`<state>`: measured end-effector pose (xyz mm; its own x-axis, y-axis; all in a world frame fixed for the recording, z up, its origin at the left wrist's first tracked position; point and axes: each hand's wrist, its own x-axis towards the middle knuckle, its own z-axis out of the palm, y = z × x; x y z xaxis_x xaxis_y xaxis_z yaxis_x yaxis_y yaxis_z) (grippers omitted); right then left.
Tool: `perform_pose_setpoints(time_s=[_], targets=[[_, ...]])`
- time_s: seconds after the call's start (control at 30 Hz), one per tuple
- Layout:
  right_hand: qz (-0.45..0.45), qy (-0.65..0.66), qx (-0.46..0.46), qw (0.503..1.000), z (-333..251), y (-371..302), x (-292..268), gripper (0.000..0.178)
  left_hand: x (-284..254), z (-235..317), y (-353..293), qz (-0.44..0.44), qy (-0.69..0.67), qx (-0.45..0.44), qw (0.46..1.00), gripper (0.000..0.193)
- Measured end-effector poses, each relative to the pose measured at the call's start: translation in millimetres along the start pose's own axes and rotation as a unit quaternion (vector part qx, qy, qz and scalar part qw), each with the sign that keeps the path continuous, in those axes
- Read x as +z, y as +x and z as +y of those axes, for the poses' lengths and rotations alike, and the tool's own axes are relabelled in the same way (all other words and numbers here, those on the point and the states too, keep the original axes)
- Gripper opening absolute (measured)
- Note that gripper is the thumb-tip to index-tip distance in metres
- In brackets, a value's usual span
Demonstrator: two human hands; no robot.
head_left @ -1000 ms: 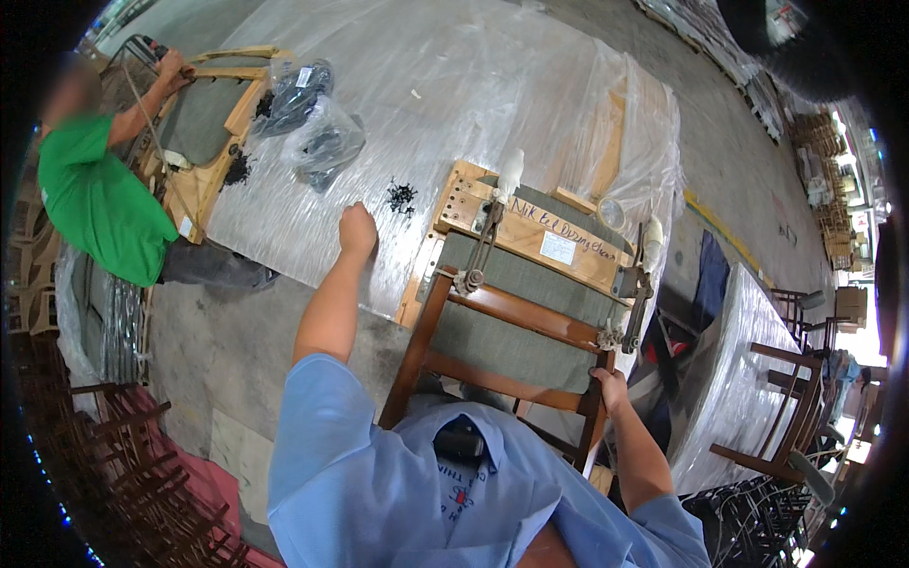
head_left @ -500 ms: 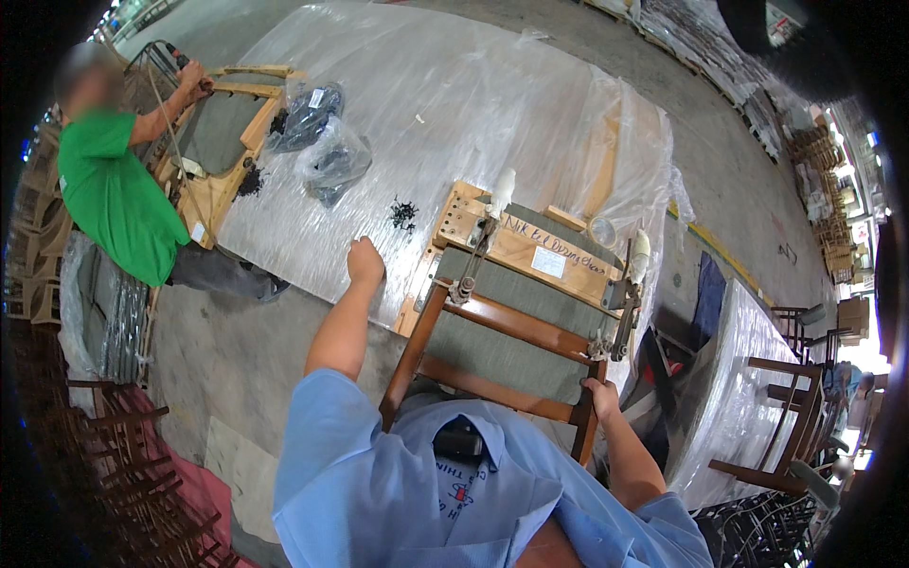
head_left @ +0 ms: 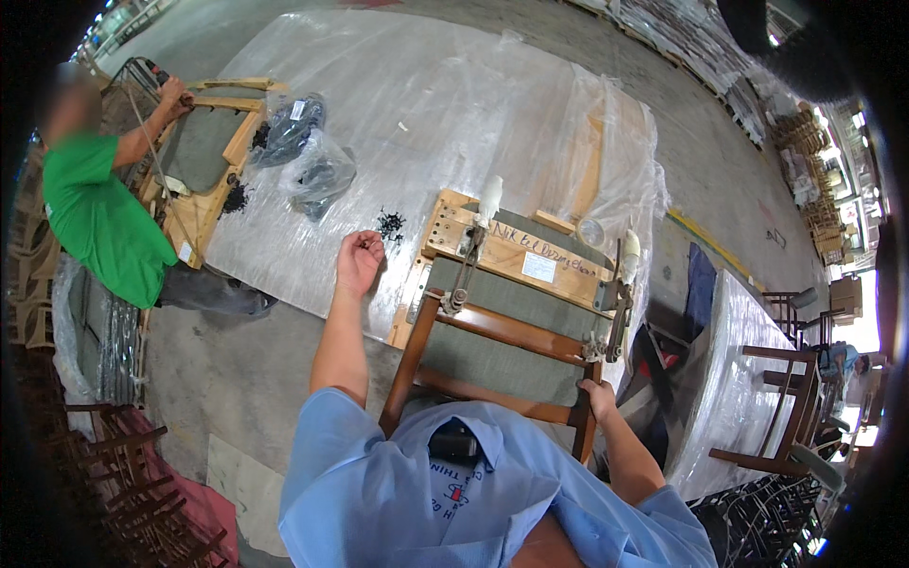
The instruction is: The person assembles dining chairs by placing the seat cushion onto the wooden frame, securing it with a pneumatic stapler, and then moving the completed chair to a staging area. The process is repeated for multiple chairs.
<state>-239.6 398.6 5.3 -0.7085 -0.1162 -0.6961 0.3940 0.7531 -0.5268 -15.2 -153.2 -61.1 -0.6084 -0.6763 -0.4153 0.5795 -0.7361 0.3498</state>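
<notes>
My left hand (head_left: pixel 359 262) is held over the plastic-wrapped table, beside a small pile of black screws (head_left: pixel 391 225). Its fingers are loosely curled and a little apart, and nothing shows in them. With my right hand (head_left: pixel 597 399) I grip the right side of a brown wooden chair frame (head_left: pixel 511 327) that lies against my body. Beneath the frame is a grey-green padded panel (head_left: pixel 483 362). The frame's far end meets a wooden jig (head_left: pixel 511 248) with handwriting and a paper label. Two metal toggle clamps with white-wrapped handles, the left clamp (head_left: pixel 471 256) and the right clamp (head_left: pixel 620 308), stand at the frame's corners.
Clear plastic bags (head_left: pixel 317 175) lie on the table (head_left: pixel 454 114) at the left. Beyond them a co-worker in a green shirt (head_left: pixel 104 213) holds a power tool at another jig (head_left: pixel 213 142). Another brown frame (head_left: pixel 791 407) rests on a wrapped stack at the right. Stacked chair frames (head_left: pixel 123 483) stand at lower left.
My left hand has come closer to the screw pile, and its fist has loosened. My right hand keeps its grip on the frame. The whole view has shifted slightly.
</notes>
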Motion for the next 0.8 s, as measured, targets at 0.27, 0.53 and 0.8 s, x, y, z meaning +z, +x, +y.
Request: perform_pose_setpoints(time_s=[0.27, 0.53, 0.8], targets=[[0.009, -0.031, -0.012, 0.999, 24, 20, 5, 0.044, -40, -56, 60, 0.21, 0.653, 0.261, 0.68, 0.026], [0.039, -0.167, -0.015, 0.985, 7, 10, -2, 0.072, -44, -70, 76, 0.191, 0.767, 0.228, 0.568, 0.018], [0.308, -0.139, -0.146, 0.93, 22, 57, -58, 0.039, -35, -21, 53, 0.109, 0.342, -0.019, 0.933, 0.021]])
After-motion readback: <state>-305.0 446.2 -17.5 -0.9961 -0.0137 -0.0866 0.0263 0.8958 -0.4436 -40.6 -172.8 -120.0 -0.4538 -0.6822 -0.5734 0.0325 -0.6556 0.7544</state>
